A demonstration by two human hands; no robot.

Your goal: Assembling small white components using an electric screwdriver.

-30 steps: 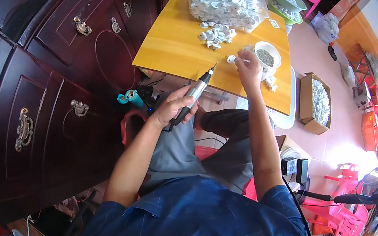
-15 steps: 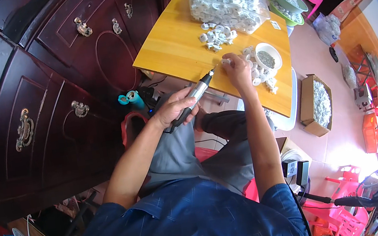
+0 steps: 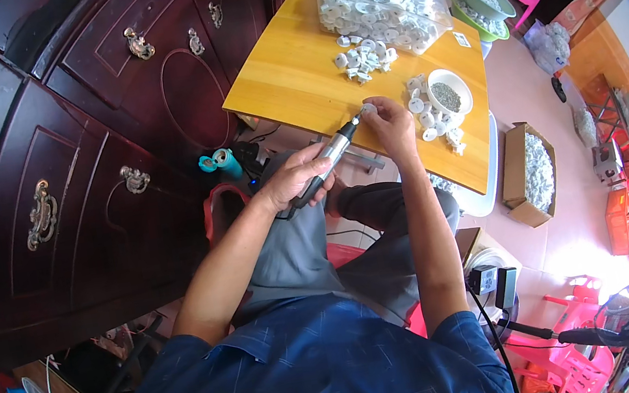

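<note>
My left hand (image 3: 297, 178) is wrapped round a silver and black electric screwdriver (image 3: 335, 150), its tip pointing up and to the right over the table's near edge. Between the fingertips of my right hand (image 3: 392, 127) is a small white plastic part (image 3: 369, 109), held right at the screwdriver tip. Whether the tip touches it is too small to tell. Just right of that hand, loose white parts (image 3: 427, 119) lie around a white bowl (image 3: 467, 97) of tiny grey metal pieces. Another small pile of white parts (image 3: 365, 59) lies farther back on the table.
On the yellow wooden table (image 3: 270, 72) stands a clear bin (image 3: 443, 30) heaped with white parts. Green bowls (image 3: 501, 12) are beyond its right side. A cardboard box (image 3: 514, 173) of white pieces sits on the floor at right. Dark cabinets (image 3: 77, 152) line the left.
My right hand has moved slightly left, from beside the loose parts to the screwdriver tip, bringing a white part there. My left hand has barely moved.
</note>
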